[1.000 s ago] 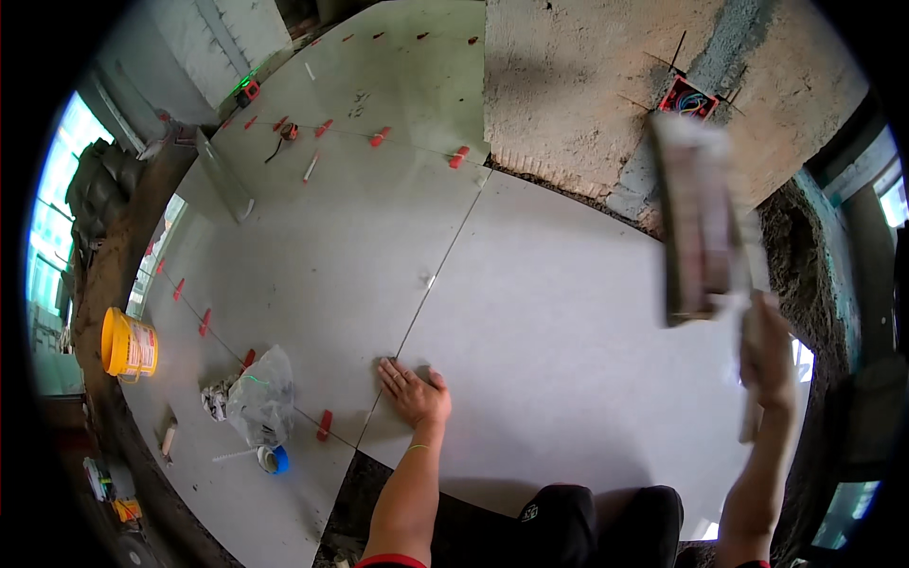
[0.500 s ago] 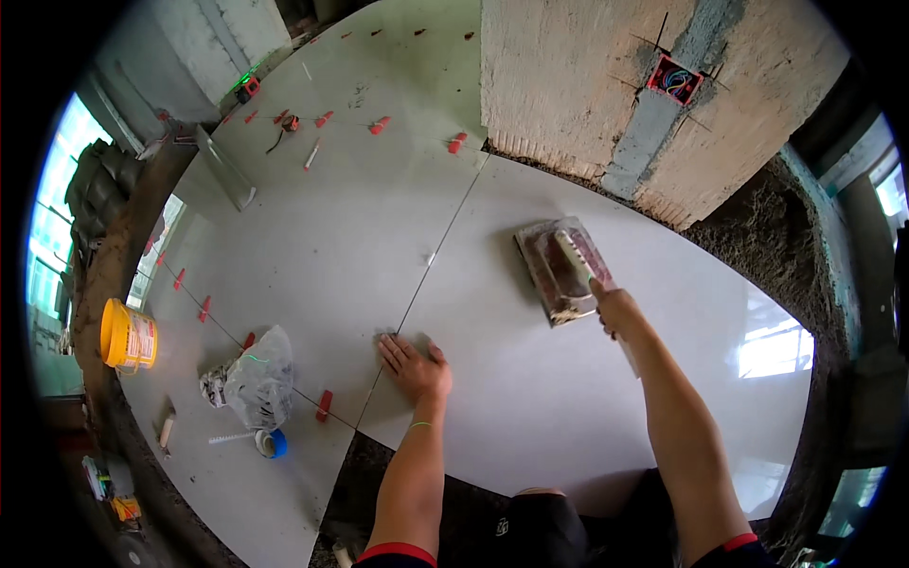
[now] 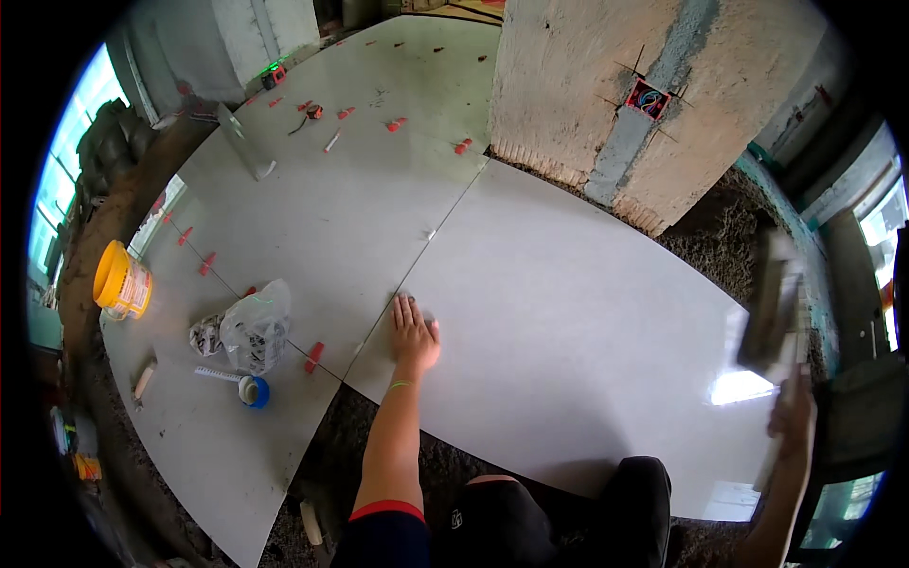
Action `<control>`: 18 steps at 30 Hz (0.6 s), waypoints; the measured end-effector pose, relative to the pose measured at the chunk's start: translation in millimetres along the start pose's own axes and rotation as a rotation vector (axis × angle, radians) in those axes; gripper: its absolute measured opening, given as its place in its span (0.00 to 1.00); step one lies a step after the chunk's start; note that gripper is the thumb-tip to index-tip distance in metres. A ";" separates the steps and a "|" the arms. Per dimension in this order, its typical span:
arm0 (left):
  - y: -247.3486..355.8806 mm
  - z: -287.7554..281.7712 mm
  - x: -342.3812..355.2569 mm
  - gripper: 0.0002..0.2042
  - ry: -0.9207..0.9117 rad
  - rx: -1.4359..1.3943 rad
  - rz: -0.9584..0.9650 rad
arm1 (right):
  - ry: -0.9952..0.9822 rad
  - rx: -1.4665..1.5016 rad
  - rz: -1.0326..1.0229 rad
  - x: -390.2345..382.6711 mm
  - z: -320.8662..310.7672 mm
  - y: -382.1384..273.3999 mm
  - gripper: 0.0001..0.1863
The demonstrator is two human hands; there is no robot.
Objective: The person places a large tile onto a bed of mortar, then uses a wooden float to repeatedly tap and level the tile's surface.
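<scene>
My left hand (image 3: 414,343) lies flat on the large pale floor tile (image 3: 568,331), fingers stretched out, close to the joint with the neighbouring tile (image 3: 331,227). At the far right, my right hand (image 3: 793,415) is closed round the handle of a rectangular tamping block (image 3: 772,308). The block is raised near the tile's right edge and smeared by motion, so its face does not show clearly. My knees (image 3: 511,521) are at the near edge of the tile.
Red levelling wedges (image 3: 314,357) stand along the joints. To the left are a plastic bag (image 3: 258,327), a blue-rimmed roll (image 3: 254,391) and a yellow bucket (image 3: 123,281). A laser level (image 3: 273,76) sits far left. A rough column (image 3: 568,95) rises behind; dark mortar (image 3: 715,232) borders the tile.
My right hand has swung the tamping block from above the middle of the tile out to the far right. My left hand stays flat on the tile, and the view has shifted slightly.
</scene>
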State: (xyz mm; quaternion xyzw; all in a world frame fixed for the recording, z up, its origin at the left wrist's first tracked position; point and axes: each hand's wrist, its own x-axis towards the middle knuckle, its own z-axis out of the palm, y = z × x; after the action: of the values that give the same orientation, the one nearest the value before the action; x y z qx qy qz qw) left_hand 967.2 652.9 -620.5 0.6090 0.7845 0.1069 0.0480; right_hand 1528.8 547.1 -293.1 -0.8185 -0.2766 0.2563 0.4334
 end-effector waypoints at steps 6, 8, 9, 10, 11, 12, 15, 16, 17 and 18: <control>15.3 2.5 -94.5 0.34 0.034 0.033 -0.191 | -0.009 0.511 -0.323 -40.2 42.3 64.2 0.22; 21.0 5.1 -113.8 0.35 -0.056 -0.038 -0.356 | -0.072 0.224 -0.379 -70.0 128.8 125.3 0.28; 22.9 5.4 -118.3 0.35 -0.014 -0.022 -0.351 | -0.253 -0.136 -0.187 -79.1 171.7 145.6 0.31; 23.0 5.3 -119.1 0.35 -0.017 -0.005 -0.362 | -0.385 -0.694 -0.010 -81.3 208.8 155.1 0.35; 22.3 4.8 -120.1 0.35 0.055 0.005 -0.334 | -0.478 -0.805 0.193 -79.5 240.2 155.7 0.39; 19.3 3.1 -116.8 0.35 -0.018 0.009 -0.361 | -0.540 -0.685 0.185 -71.3 257.0 141.4 0.39; 10.3 -2.4 -120.2 0.35 -0.134 0.057 -0.293 | -0.839 -0.393 0.053 -56.8 262.9 70.0 0.32; 4.6 -4.3 -122.1 0.36 -0.128 0.102 -0.277 | -0.917 -0.325 -0.009 -59.4 248.6 48.5 0.31; 0.2 -6.0 -124.7 0.36 -0.153 0.075 -0.236 | -0.933 -0.287 -0.105 -62.8 227.1 28.5 0.29; -2.7 -6.0 -126.9 0.36 -0.131 0.082 -0.259 | -0.912 -0.214 -0.234 -66.9 201.5 12.7 0.26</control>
State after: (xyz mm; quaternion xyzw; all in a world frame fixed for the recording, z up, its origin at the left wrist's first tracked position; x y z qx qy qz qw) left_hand 995.7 529.1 -622.2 0.5100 0.8552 0.0278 0.0875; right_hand 1351.0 610.4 -391.2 -0.6260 -0.5537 0.5087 0.2070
